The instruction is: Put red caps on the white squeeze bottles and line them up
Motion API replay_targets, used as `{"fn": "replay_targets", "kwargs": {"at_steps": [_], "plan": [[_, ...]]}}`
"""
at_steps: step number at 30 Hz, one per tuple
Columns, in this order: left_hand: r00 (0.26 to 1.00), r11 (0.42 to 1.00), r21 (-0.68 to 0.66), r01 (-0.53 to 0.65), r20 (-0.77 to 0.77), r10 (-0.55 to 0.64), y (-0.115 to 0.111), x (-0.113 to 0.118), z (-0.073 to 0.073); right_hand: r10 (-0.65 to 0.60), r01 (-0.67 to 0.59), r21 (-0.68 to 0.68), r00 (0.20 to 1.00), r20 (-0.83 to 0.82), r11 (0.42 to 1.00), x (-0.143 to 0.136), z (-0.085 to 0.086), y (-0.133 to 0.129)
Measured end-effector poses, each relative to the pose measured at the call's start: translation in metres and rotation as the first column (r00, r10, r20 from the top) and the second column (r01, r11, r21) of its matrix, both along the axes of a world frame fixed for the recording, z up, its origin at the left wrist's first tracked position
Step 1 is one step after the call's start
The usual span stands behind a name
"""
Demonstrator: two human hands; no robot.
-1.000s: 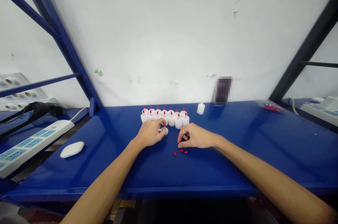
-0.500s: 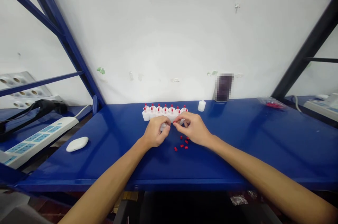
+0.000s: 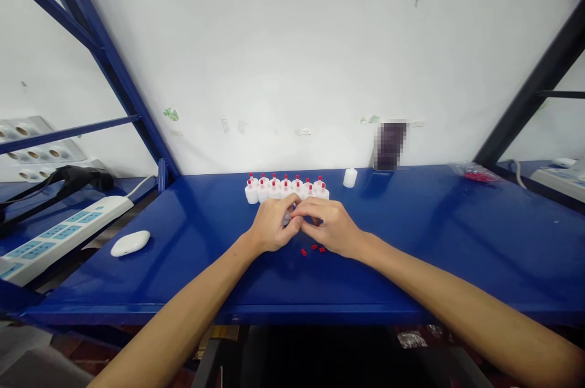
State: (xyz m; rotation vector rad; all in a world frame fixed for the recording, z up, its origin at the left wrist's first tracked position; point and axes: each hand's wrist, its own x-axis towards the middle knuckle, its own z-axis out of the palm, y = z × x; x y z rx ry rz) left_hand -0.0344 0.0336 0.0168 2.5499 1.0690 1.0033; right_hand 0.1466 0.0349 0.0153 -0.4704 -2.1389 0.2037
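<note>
The right hand (image 3: 331,228), which a second ago lies flat on the blue table (image 3: 434,236) by the loose red caps (image 3: 313,248), now sits lifted off them at their 12 o'clock, fingers curled. It closes the gap to the left hand (image 3: 273,227), and the fingertips of both now touch at a small white piece (image 3: 287,217) pinched between them. The left hand shifts slightly toward 3 o'clock. Fewer loose red caps show than half a second ago, the right hand covering part of the cluster.
</note>
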Motion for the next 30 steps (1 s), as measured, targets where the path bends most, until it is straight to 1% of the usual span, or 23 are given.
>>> {"fn": "replay_targets", "kwargs": {"at_steps": [3,5,9,12,15,22,26,30], "plan": [[1.0,1.0,-0.012,0.008,0.006,-0.008,-0.001,0.0,0.003,-0.012,0.011,0.055,1.0,0.014,0.998,-0.001,0.0,-0.001],[0.998,1.0,0.006,0.027,0.057,-0.027,0.0,-0.002,0.002,-0.049,0.047,0.065,0.999,0.022,0.997,-0.001,0.0,-0.002],[0.981,0.999,0.015,0.037,0.19,-0.039,0.006,-0.012,-0.003,-0.141,0.141,-0.002,0.99,0.011,0.99,0.005,0.004,-0.001],[0.976,1.0,0.0,0.022,0.219,-0.022,0.01,-0.02,-0.006,-0.169,0.17,-0.066,0.985,0.023,0.983,0.011,0.004,0.003],[0.967,0.999,-0.032,0.031,0.254,-0.022,0.012,-0.022,-0.008,-0.142,0.147,-0.103,0.988,0.052,0.984,0.012,0.002,0.004],[0.937,0.998,-0.046,0.042,0.348,-0.023,0.013,-0.017,-0.01,-0.041,0.045,-0.1,0.998,0.048,0.994,0.0,0.003,0.001],[0.939,0.999,-0.026,0.043,0.341,-0.032,0.01,-0.01,-0.008,0.015,-0.015,-0.121,1.0,-0.002,0.993,-0.011,0.005,0.004],[0.944,0.997,-0.059,0.055,0.328,-0.033,0.007,-0.007,-0.006,0.074,-0.072,-0.074,0.997,0.027,0.995,-0.017,0.009,0.01]]}}
